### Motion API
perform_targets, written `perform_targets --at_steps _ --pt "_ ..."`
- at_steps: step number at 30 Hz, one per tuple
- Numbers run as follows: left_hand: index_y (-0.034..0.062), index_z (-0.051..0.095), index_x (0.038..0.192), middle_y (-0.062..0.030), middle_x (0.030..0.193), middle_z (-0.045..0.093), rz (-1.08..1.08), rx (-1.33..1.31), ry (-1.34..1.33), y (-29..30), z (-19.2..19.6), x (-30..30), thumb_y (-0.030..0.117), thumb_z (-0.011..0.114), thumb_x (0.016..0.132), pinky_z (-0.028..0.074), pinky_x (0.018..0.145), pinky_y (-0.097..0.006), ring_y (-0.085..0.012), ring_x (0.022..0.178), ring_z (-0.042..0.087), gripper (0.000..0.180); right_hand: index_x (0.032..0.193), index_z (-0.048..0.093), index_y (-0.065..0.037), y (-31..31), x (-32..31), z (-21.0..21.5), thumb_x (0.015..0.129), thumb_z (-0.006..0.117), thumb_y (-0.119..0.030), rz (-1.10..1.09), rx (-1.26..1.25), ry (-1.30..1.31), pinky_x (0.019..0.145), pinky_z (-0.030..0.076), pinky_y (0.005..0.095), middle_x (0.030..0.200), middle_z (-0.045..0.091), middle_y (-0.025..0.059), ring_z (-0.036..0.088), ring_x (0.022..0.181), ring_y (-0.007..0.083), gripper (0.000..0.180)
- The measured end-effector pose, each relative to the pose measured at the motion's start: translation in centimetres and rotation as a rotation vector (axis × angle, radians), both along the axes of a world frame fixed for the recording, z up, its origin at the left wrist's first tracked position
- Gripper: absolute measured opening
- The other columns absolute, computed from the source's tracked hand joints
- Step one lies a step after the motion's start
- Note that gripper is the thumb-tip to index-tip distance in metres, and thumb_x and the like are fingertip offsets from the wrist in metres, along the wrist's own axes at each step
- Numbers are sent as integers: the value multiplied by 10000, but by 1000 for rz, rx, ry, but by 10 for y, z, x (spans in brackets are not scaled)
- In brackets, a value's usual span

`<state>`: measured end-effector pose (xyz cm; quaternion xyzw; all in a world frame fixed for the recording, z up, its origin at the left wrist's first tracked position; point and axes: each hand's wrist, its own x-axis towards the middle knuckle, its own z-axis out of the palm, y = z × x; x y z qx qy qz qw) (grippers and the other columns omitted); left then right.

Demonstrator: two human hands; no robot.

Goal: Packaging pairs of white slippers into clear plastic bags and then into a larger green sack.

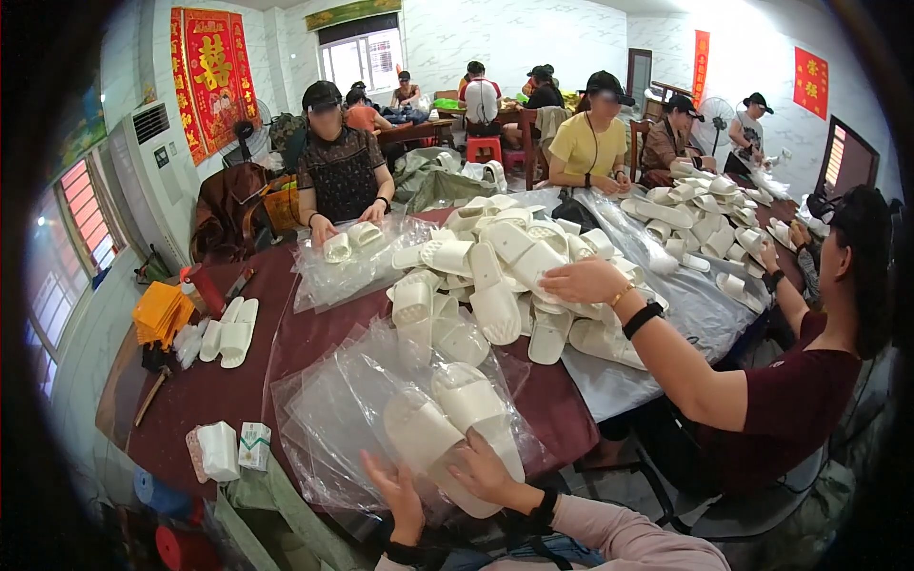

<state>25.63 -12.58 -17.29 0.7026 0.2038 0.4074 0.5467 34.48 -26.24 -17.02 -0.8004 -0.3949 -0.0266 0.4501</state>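
Note:
In front of me a pair of white slippers lies on clear plastic bags near the table's edge. My right hand rests on top of the pair, fingers apart against the soles. Beside it on the left, my left hand is open above the plastic, fingers spread and palm turned toward the slippers. Whether the pair lies inside a bag or on top is hard to tell. Just beyond rises a large heap of white slippers.
A co-worker's hand reaches over the heap from the right. Across the table another person handles slippers on plastic. To the left are a slipper pair, orange packets, a hammer-like tool and a white pack.

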Motion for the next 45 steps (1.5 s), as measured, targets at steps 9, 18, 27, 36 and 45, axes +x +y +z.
perform_targets --at_steps 9,18,27,36,45 --pt "63 451 1201 -87 1156 555 -504 -1087 86 19 -41 -3 167 528 939 467 874 -330 -203 1060 553 292 1089 518 4 42 15 -42 812 610 -226 3 -102 -430 892 396 491 1130 442 326 450 1028 490 372" --pt "48 489 1206 -109 1111 602 -453 -890 303 34 -64 -13 246 493 949 502 830 -353 -200 982 600 325 1274 435 -21 34 16 -17 845 614 -279 85 -292 -23 1031 313 500 1343 252 404 327 1239 532 532" --pt "21 426 1301 -141 1272 527 -601 -1222 55 25 -43 -8 327 384 971 398 1006 -416 -287 1157 514 452 1441 275 -133 -26 12 -6 776 689 -409 536 -285 -50 1092 222 486 1471 167 285 246 1344 428 830" --pt "10 435 1286 -130 1266 533 -536 -1236 29 21 -30 -6 318 395 970 392 1006 -405 -273 1153 515 442 1431 303 -153 -15 13 -2 763 678 -450 556 -380 -114 1074 189 581 1474 226 218 300 1327 385 821" --pt "27 412 1279 -126 1189 556 -585 -887 101 18 -43 -16 94 517 903 509 849 -436 -272 1018 591 396 1345 434 -149 11 1 -20 784 663 -334 124 -318 -305 1069 222 569 1368 419 161 399 1249 366 633"
